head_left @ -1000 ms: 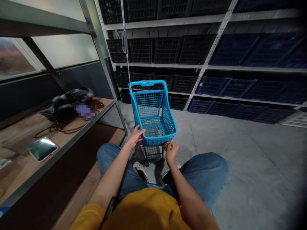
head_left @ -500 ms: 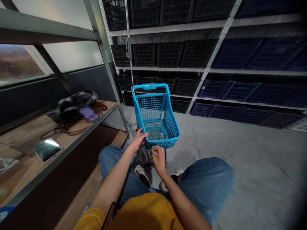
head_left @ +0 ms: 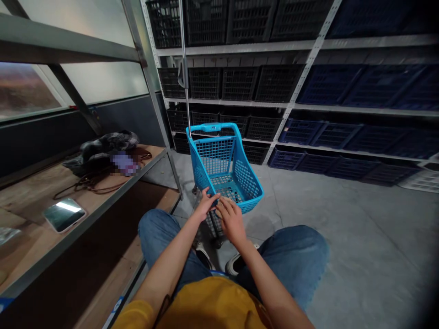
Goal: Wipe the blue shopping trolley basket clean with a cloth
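Observation:
A bright blue plastic shopping cart [head_left: 252,182] with a mesh basket stands before my knees, turned slightly, its near corner toward me. My left hand [head_left: 206,204] grips the rim at that near-left corner, thumb on top. Close beside it, my right hand [head_left: 232,220] bends its fingers over the near rim. A small tan piece that looks like cloth shows under those fingers, mostly hidden by them. The fingertips of both hands almost meet. Inside the basket only the mesh floor shows.
On the left, a metal-framed shelf [head_left: 133,176] bears a phone [head_left: 64,214], a dark checked cloth item [head_left: 106,145] and cords. Racks of black crates [head_left: 240,83] and blue crates [head_left: 329,84] line the back. A metal pole [head_left: 187,103] rises behind the cart's left side.
The cart has turned, its near end swinging right. My right hand has risen from below the front edge onto the rim, closer to my left hand, which has shifted slightly right.

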`<state>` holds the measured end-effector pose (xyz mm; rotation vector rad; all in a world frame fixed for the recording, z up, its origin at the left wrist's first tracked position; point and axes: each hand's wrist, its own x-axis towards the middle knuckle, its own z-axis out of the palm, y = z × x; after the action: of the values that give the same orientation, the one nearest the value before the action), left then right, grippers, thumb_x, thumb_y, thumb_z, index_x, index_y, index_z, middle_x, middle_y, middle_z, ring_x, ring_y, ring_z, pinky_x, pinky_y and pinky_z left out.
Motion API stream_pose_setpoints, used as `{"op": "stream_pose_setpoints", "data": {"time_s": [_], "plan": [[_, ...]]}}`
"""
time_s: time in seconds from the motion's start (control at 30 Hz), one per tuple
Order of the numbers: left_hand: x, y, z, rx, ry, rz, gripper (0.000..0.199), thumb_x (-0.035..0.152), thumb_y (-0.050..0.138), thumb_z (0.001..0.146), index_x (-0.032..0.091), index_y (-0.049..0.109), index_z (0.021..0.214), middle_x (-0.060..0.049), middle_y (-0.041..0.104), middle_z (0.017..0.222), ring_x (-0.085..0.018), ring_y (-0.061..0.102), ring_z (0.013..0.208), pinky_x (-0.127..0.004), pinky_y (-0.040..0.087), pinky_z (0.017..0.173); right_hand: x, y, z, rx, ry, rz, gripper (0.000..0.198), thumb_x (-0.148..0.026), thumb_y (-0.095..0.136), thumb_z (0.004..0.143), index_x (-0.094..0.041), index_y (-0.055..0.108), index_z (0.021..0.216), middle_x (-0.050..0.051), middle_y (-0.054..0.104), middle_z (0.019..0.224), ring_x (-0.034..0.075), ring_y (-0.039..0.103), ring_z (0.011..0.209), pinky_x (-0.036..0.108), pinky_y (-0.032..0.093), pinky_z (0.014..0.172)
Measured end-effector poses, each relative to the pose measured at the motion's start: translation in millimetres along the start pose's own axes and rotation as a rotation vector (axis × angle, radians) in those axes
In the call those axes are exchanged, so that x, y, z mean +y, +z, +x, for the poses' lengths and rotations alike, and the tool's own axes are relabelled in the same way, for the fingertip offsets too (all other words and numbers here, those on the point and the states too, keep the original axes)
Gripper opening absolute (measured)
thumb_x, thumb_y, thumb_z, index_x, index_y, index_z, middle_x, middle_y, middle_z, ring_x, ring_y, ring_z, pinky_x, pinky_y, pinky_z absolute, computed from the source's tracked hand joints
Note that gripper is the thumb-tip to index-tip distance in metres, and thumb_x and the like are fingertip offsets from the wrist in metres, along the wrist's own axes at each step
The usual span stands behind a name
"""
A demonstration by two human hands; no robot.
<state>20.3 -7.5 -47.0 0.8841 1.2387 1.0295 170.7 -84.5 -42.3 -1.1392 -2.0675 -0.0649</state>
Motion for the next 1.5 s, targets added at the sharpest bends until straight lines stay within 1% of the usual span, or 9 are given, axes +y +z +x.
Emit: {"op": "stream_pose_setpoints", "data": {"time_s": [0.2,0.4,0.53,0.7,0.83,0.93,1.07,1.27,1.5], "plan": [[2.8,9.8,-5.1,-0.022,-0.017,-0.012,0.082,0.055,0.075,0.076,0.035,0.028,0.14,-0.01,0.052,0.138,-0.022,0.06,0.114,-0.028,0.053,0.073,40.2,-18.4,-11.5,0.071,0.124,-0.058,0.045,-0.007,0.046,0.085,-0.017,0.06,0.126,0.015,0.051,0.144,0.029,0.04,0.139,0.054,0.038,0.112],[-5.1,29.3,-13.9,-0.001,-0.016,-0.048,0.082,0.057,0.075,0.075,0.034,0.029,0.139,-0.01,0.055,0.135,-0.021,0.062,0.11,-0.027,0.054,0.072,18.0,2.6,-14.4,0.086,0.073,0.025,0.051,-0.007,0.042,0.086,-0.015,0.05,0.136,0.016,0.054,0.138,0.028,0.044,0.135,0.057,0.035,0.115],[-4.5,14.9,-3.0,0.076,0.045,0.152,0.069,0.061,0.07,0.078,0.027,0.044,0.132,-0.013,0.05,0.136,-0.022,0.063,0.106,-0.032,0.058,0.075,23.6,-3.8,-20.0,0.08,0.067,0.057,0.063,-0.005,0.043,0.082,-0.015,0.041,0.144,0.015,0.056,0.135,0.027,0.049,0.129,0.055,0.038,0.113],[57.6,-28.1,33.9,0.305,0.735,0.868,0.07,0.054,0.07,0.082,0.021,0.048,0.139,-0.017,0.046,0.136,-0.031,0.051,0.126,-0.05,0.042,0.108,36.5,-9.8,-24.7,0.093,0.083,0.065,0.064,-0.003,0.044,0.078,-0.018,0.045,0.141,0.013,0.058,0.132,0.026,0.052,0.126,0.056,0.036,0.115],[119.9,-47.6,72.6,-0.143,1.092,1.362,0.058,0.057,0.063,0.086,0.03,0.056,0.136,-0.01,0.049,0.144,-0.033,0.035,0.141,-0.058,0.017,0.119,33.8,-7.0,-26.1,0.115,0.089,0.058,0.053,-0.019,0.052,0.088,-0.018,0.045,0.14,0.015,0.058,0.13,0.029,0.053,0.124,0.058,0.038,0.112],[137.4,-51.7,99.4,-0.277,0.996,1.488,0.042,0.057,0.062,0.086,0.026,0.069,0.114,-0.009,0.065,0.12,-0.031,0.045,0.133,-0.058,0.013,0.119,30.0,-8.8,-26.5,0.106,0.093,0.05,0.052,-0.037,0.055,0.093,-0.017,0.044,0.14,0.015,0.058,0.13,0.031,0.053,0.125,0.058,0.04,0.11],[132.7,-51.0,114.6,-0.306,0.939,1.427,0.036,0.06,0.067,0.081,0.027,0.072,0.093,-0.007,0.066,0.101,-0.027,0.054,0.115,-0.052,0.015,0.12,34.0,-9.4,-26.9,0.078,0.099,0.003,0.041,-0.03,0.044,0.098,-0.02,0.046,0.138,0.013,0.059,0.129,0.028,0.054,0.123,0.055,0.041,0.111],[124.5,-40.9,105.0,-0.301,0.87,1.217,0.039,0.064,0.075,0.07,0.026,0.069,0.081,-0.007,0.061,0.092,-0.028,0.053,0.109,-0.046,0.018,0.119,69.2,-9.3,-33.1,0.161,0.032,-0.098,0.035,-0.019,0.048,0.093,-0.02,0.051,0.128,0.012,0.063,0.115,0.027,0.059,0.109,0.057,0.045,0.104],[111.4,-24.4,91.6,-0.209,0.886,1.363,0.042,0.065,0.066,0.079,0.023,0.068,0.079,-0.01,0.062,0.09,-0.031,0.054,0.103,-0.042,0.034,0.098,115.5,-34.1,-36.8,0.078,0.105,-0.123,0.034,-0.02,0.045,0.09,-0.017,0.051,0.124,0.012,0.061,0.115,0.027,0.057,0.111,0.06,0.034,0.113]]}}
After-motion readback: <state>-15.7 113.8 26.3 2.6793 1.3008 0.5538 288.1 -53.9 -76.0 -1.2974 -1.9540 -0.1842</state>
